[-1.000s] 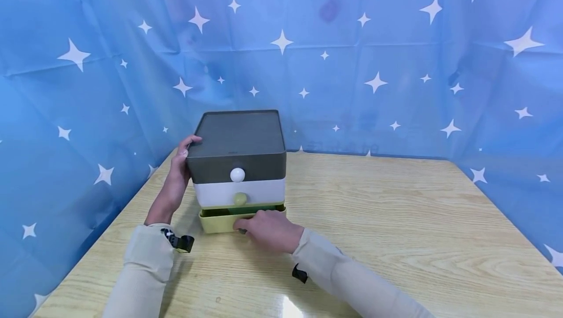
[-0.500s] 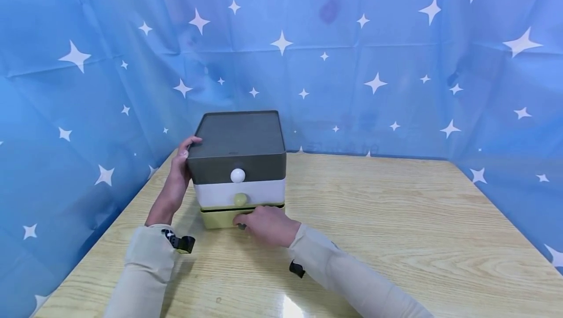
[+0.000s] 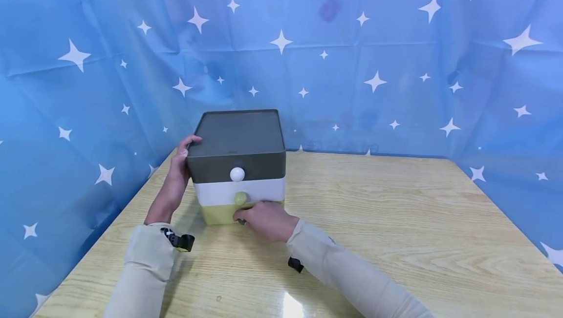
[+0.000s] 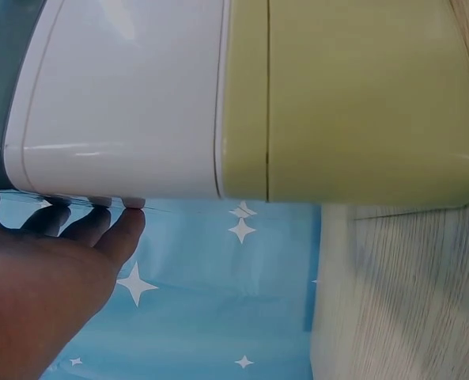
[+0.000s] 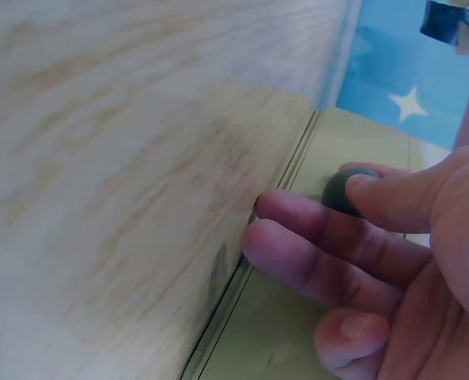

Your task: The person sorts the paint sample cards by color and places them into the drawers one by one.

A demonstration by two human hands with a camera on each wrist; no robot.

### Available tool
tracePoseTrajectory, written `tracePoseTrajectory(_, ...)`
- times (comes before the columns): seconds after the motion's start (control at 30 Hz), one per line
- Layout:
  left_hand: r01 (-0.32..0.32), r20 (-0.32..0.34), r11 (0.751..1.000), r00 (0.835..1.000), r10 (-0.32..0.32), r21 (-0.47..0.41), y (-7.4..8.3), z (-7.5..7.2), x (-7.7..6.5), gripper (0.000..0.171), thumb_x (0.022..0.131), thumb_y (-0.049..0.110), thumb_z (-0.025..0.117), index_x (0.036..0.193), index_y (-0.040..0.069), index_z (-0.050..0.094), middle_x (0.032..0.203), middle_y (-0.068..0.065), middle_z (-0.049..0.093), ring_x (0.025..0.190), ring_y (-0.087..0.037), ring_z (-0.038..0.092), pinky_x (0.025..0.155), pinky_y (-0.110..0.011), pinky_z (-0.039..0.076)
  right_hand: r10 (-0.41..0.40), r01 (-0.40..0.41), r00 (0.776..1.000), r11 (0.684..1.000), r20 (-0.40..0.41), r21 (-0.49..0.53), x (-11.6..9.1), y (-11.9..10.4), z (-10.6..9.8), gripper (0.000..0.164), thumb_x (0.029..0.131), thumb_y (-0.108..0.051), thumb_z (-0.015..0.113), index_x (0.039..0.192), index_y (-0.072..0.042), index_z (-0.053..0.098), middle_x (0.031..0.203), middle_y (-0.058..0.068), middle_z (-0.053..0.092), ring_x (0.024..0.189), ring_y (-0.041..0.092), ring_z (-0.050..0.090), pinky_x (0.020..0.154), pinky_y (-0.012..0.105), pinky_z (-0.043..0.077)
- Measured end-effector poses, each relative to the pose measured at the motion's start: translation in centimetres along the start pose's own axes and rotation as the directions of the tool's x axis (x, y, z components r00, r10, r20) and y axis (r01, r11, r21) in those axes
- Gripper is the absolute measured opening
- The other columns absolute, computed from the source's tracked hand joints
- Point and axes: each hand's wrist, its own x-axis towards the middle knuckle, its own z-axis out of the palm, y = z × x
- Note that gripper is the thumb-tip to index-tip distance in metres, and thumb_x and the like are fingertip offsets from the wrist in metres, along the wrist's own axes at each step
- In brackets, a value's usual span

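Observation:
A three-tier drawer box stands on the table, with a dark grey top tier (image 3: 235, 135), a white middle drawer (image 3: 215, 193) and a yellow-green bottom drawer (image 3: 216, 214). All drawer fronts sit flush. My right hand (image 3: 269, 221) pinches the dark round knob (image 5: 338, 195) of the bottom drawer between thumb and finger; the other fingers lie against the drawer front in the right wrist view. Along the upper left side of the box, my left hand (image 3: 175, 176) rests with extended fingers (image 4: 123, 237) touching the wall, one fingertip over the top edge.
A white knob (image 3: 237, 174) marks the grey tier and a green knob (image 3: 240, 198) the white one. Wooden tabletop (image 3: 396, 220) stretches to the right. A blue star-patterned curtain (image 3: 325, 78) encloses the back and sides. Black straps circle both sleeved wrists.
The bottom drawer, partly out a second ago, has slid back into the box, pushed by my right hand. The left hand has stayed in place.

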Motion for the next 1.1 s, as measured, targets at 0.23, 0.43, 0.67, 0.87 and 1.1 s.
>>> tracePoseTrajectory(0.23, 0.013, -0.003, 1.0, 1.0, -0.013, 0.007, 0.0, -0.1, -0.2, 0.05, 0.104, 0.047, 0.013, 0.145, 0.028, 0.034, 0.158, 0.002, 0.017, 0.141, -0.025, 0.023, 0.108, -0.04, 0.022, -0.008, 0.008, 1.0, 1.0, -0.003, -0.01, 0.1, 0.0, -0.1, 0.029, 0.092, -0.02, 0.072, 0.119, -0.032, 0.07, 0.103, -0.013, 0.076, 0.078, 0.006, 0.07, 0.067, 0.024, 0.054)
tracePoseTrajectory(0.43, 0.007, -0.006, 1.0, 1.0, -0.007, 0.007, 0.0, -0.1, -0.1, 0.049, 0.104, 0.046, 0.014, 0.145, 0.028, 0.034, 0.158, 0.003, 0.018, 0.14, -0.024, 0.024, 0.107, -0.039, 0.023, -0.016, 0.015, 0.999, 0.999, -0.037, -0.034, 0.0, 0.1, 0.0, 0.029, 0.092, -0.02, 0.072, 0.118, -0.033, 0.071, 0.099, -0.014, 0.076, 0.075, 0.006, 0.069, 0.064, 0.024, 0.053)
tracePoseTrajectory(0.67, 0.006, 0.025, 1.0, 1.0, -0.006, 0.021, -0.4, 0.1, -0.1, 0.052, 0.104, 0.047, 0.013, 0.149, 0.026, 0.032, 0.161, -0.001, 0.016, 0.141, -0.027, 0.026, 0.108, -0.044, 0.024, -0.059, 0.06, 0.994, 0.998, -0.093, 0.015, -1.6, 0.5, -0.5, 0.032, 0.091, -0.012, 0.069, 0.12, -0.028, 0.07, 0.084, -0.008, 0.075, 0.06, 0.005, 0.055, 0.052, 0.019, 0.039)
tracePoseTrajectory(0.87, -0.011, 0.021, 0.999, 1.0, 0.01, 0.052, -0.3, -0.4, -0.1, 0.054, 0.105, 0.048, 0.011, 0.151, 0.028, 0.03, 0.16, -0.002, 0.017, 0.141, -0.027, 0.026, 0.109, -0.047, 0.023, -0.075, 0.079, 0.997, 0.98, -0.027, 0.182, -3.7, 1.9, -2.2, 0.039, 0.092, -0.009, 0.066, 0.128, -0.025, 0.066, 0.065, -0.005, 0.06, 0.055, 0.006, 0.039, 0.053, 0.019, 0.035)
tracePoseTrajectory(1.1, -0.002, 0.029, 0.997, 1.0, -0.001, 0.077, -0.2, -1.1, -0.1, 0.053, 0.105, 0.047, 0.013, 0.152, 0.028, 0.03, 0.163, -0.007, 0.014, 0.143, -0.034, 0.023, 0.112, -0.058, 0.021, -0.008, -0.003, 0.999, 0.975, 0.051, 0.22, -8.4, 5.9, -3.7, 0.036, 0.097, -0.02, 0.065, 0.132, -0.014, 0.063, 0.113, 0.005, 0.075, 0.086, 0.012, 0.069, 0.08, 0.031, 0.056)
